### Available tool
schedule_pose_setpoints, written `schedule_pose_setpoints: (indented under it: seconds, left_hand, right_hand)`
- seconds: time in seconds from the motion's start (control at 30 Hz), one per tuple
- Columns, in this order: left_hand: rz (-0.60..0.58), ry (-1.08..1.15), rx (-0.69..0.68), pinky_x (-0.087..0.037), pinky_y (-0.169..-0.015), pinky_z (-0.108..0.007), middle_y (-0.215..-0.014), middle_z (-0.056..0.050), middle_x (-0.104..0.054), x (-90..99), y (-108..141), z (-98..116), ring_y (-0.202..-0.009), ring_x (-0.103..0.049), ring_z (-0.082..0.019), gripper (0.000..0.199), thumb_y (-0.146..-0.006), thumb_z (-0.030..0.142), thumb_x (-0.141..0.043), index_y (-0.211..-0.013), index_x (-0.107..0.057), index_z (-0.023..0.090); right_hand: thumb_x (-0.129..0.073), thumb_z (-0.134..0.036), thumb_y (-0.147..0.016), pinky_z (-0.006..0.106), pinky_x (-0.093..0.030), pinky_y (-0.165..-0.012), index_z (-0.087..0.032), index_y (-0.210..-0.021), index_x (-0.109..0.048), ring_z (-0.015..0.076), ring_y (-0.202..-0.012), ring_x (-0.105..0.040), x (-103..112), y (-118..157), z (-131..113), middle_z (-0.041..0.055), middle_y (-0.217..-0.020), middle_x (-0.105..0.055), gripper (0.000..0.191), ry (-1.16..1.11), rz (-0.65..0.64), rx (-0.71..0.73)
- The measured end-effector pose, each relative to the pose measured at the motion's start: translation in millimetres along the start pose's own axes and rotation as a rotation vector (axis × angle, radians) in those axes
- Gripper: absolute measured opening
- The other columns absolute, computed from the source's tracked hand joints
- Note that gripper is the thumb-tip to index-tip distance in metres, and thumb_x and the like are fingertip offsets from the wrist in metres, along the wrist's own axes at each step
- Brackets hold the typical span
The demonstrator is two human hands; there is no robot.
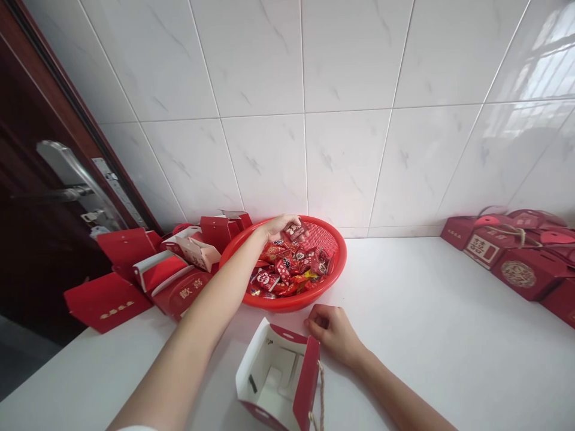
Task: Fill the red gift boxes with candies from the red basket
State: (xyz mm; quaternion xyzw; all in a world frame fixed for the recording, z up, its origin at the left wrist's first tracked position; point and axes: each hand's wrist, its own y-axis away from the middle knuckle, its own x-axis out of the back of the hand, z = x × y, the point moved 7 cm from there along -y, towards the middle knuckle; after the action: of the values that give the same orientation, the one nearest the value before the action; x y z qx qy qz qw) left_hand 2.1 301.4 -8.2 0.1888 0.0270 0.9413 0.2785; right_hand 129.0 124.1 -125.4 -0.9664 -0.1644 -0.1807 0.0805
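My left hand (284,226) reaches over the red plastic basket (339,251) and grips a wrapped candy (295,230) in a dark red wrapper. Below it, a pile of candies (291,266) in red, brown and yellow wrappers lies in the basket. Resting on the table just in front of the basket, my right hand (333,330) is curled closed, with nothing visible in it. Beside it, nearer to me, stands an open red gift box (306,377) with a white inside and a twine handle. No candy shows inside this box.
Several open red boxes (179,281) are bunched left of the basket, by a dark door (27,197) with a metal handle. More red boxes (521,251), closed and with twine, stand at the right. A tiled wall (345,167) rises behind the white table (404,311).
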Motion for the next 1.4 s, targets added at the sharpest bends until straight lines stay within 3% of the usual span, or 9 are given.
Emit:
schedule_pose_setpoints:
  seconds: [0.13, 0.33, 0.47, 0.67, 0.8, 0.9, 1.03, 1.23, 1.4]
  left_hand:
    - [-0.136, -0.139, 0.093, -0.048, -0.055, -0.023, -0.065, 0.003, -0.063, -13.9, 2, -10, -0.054, -0.057, -0.010, 0.025, -0.090, 0.034, -0.068, -0.076, -0.063, 0.014]
    - [-0.412, -0.377, 0.229, -0.046, -0.060, -0.024, -0.068, 0.002, -0.071, -43.3, 14, -15, -0.065, -0.062, -0.016, 0.034, -0.048, 0.025, -0.092, -0.078, -0.077, 0.019]
    - [-0.495, -0.535, 0.277, -0.049, -0.066, -0.026, -0.076, 0.003, -0.076, -56.8, 18, -14, -0.077, -0.066, -0.021, 0.044, -0.036, 0.015, -0.092, -0.078, -0.079, 0.023]
    - [-0.421, -0.701, 0.294, -0.050, -0.070, -0.028, -0.073, 0.003, -0.073, -56.3, 11, -23, -0.075, -0.067, -0.022, 0.044, -0.042, 0.014, -0.094, -0.081, -0.076, 0.020]
    - [-0.368, -0.731, 0.303, -0.055, -0.071, -0.031, -0.085, -0.001, -0.071, -47.6, 7, -30, -0.075, -0.066, -0.016, 0.018, -0.084, 0.028, -0.078, -0.089, -0.070, 0.013]
    - [-0.309, -0.705, 0.271, -0.059, -0.076, -0.034, -0.103, -0.005, -0.070, -41.4, 5, -28, -0.087, -0.068, -0.018, 0.022, -0.097, 0.034, -0.065, -0.103, -0.068, 0.013]
    - [-0.321, -0.646, 0.269, -0.060, -0.078, -0.036, -0.108, -0.007, -0.069, -42.8, 7, -27, -0.090, -0.069, -0.018, 0.024, -0.098, 0.033, -0.063, -0.111, -0.066, 0.013]
    - [-0.409, -0.621, 0.299, -0.057, -0.067, -0.029, -0.085, -0.001, -0.069, -56.5, 13, -30, -0.071, -0.066, -0.013, 0.021, -0.096, 0.033, -0.066, -0.093, -0.068, 0.012]
    - [-0.382, -0.624, 0.232, -0.044, -0.057, -0.023, -0.061, 0.003, -0.068, -62.2, 10, -22, -0.059, -0.060, -0.014, 0.032, -0.055, 0.038, -0.093, -0.064, -0.070, 0.019]
  right_hand:
    - [-0.053, -0.025, -0.076, 0.024, -0.031, -0.054, -0.021, -0.061, -0.047, 0.0118, -0.056, -0.041, 0, -1, 1, -0.0019, -0.058, -0.051, 0.016, -0.002, -0.001, -0.002]
    - [-0.053, -0.026, -0.075, 0.024, -0.031, -0.054, -0.021, -0.061, -0.046, 0.0117, -0.056, -0.040, 0, -1, 1, -0.0022, -0.058, -0.051, 0.017, -0.003, -0.003, 0.003]
    - [-0.053, -0.027, -0.076, 0.024, -0.031, -0.054, -0.021, -0.061, -0.045, 0.0118, -0.056, -0.040, 0, 0, 0, -0.0021, -0.059, -0.050, 0.018, -0.003, -0.003, 0.008]
    - [-0.053, -0.026, -0.076, 0.023, -0.030, -0.053, -0.021, -0.061, -0.047, 0.0118, -0.056, -0.040, 0, 0, 1, -0.0023, -0.058, -0.050, 0.017, 0.001, -0.002, 0.005]
    - [-0.053, -0.026, -0.076, 0.023, -0.031, -0.053, -0.021, -0.061, -0.047, 0.0117, -0.056, -0.040, -1, -1, 2, -0.0024, -0.058, -0.050, 0.017, -0.004, -0.005, 0.006]
    - [-0.053, -0.025, -0.076, 0.023, -0.031, -0.053, -0.021, -0.061, -0.047, 0.0117, -0.057, -0.042, -1, -1, 3, -0.0024, -0.058, -0.050, 0.017, -0.005, -0.004, 0.004]
    - [-0.054, -0.024, -0.077, 0.023, -0.031, -0.053, -0.020, -0.062, -0.048, 0.0117, -0.056, -0.042, -1, -1, 3, -0.0026, -0.058, -0.050, 0.016, -0.002, -0.001, 0.001]
    - [-0.054, -0.023, -0.076, 0.023, -0.031, -0.052, -0.021, -0.061, -0.046, 0.0116, -0.056, -0.040, 0, 0, -1, -0.0026, -0.058, -0.050, 0.017, 0.001, -0.003, 0.006]
    - [-0.053, -0.026, -0.076, 0.023, -0.031, -0.053, -0.021, -0.061, -0.045, 0.0117, -0.056, -0.039, 0, -1, -2, -0.0023, -0.058, -0.050, 0.018, 0.005, -0.007, 0.007]
